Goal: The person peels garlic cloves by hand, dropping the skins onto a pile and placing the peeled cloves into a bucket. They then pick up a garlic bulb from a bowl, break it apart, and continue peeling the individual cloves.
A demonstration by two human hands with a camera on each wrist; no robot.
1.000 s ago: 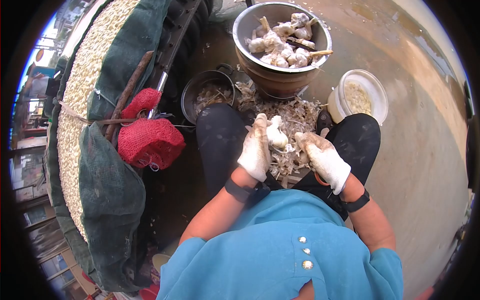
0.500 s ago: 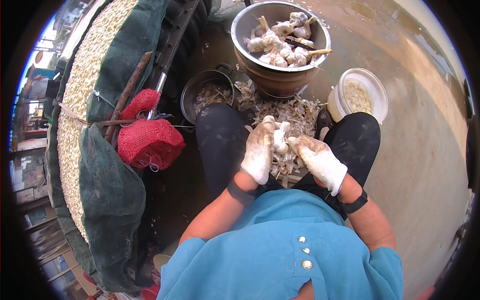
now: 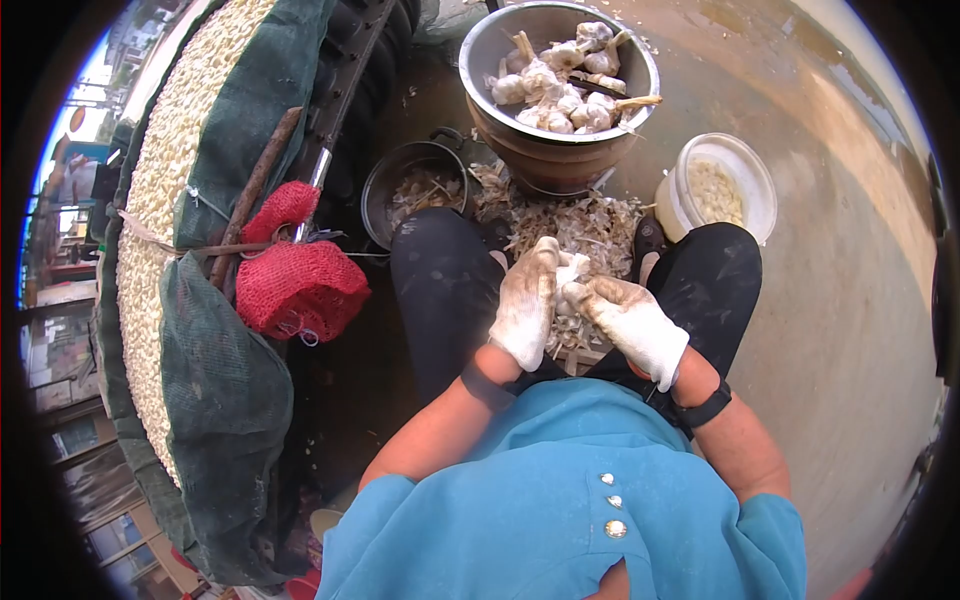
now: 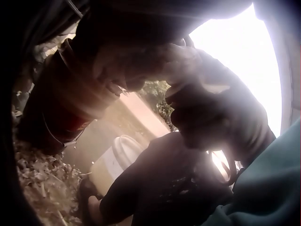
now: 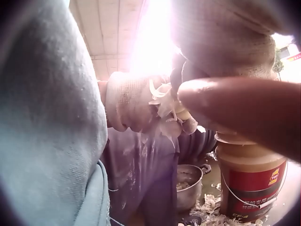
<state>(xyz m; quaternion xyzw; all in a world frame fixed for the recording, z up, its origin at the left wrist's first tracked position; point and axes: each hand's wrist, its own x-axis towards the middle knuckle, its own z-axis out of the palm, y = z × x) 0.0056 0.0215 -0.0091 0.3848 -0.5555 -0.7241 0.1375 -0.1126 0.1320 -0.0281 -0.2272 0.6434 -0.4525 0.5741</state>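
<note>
Between the two hands is a white garlic bulb [image 3: 570, 270] with loose, peeling skin, seen in the head view. My left hand [image 3: 526, 305], in a soiled white glove, grips its left side. From the right, my gloved right hand [image 3: 632, 322] pinches the same bulb with thumb and fingers. The right wrist view shows papery skin [image 5: 164, 101] hanging from the bulb beside the gloved left hand [image 5: 134, 101]. In the left wrist view the hands are dark, and the bulb is hard to make out.
A metal basin [image 3: 467, 60] of garlic bulbs stands on a bucket [image 3: 560, 150] ahead. Shed skins [image 3: 600, 225] lie below it, a metal pot [image 3: 372, 205] to their left. A white tub [image 3: 680, 200] of cloves is at right; at left, a red mesh bag [image 3: 300, 285] hangs beside green netting [image 3: 215, 380].
Both hands have come closer together around the bulb. The right hand has moved left onto it, and the bulb, more exposed before, is now largely covered by fingers.
</note>
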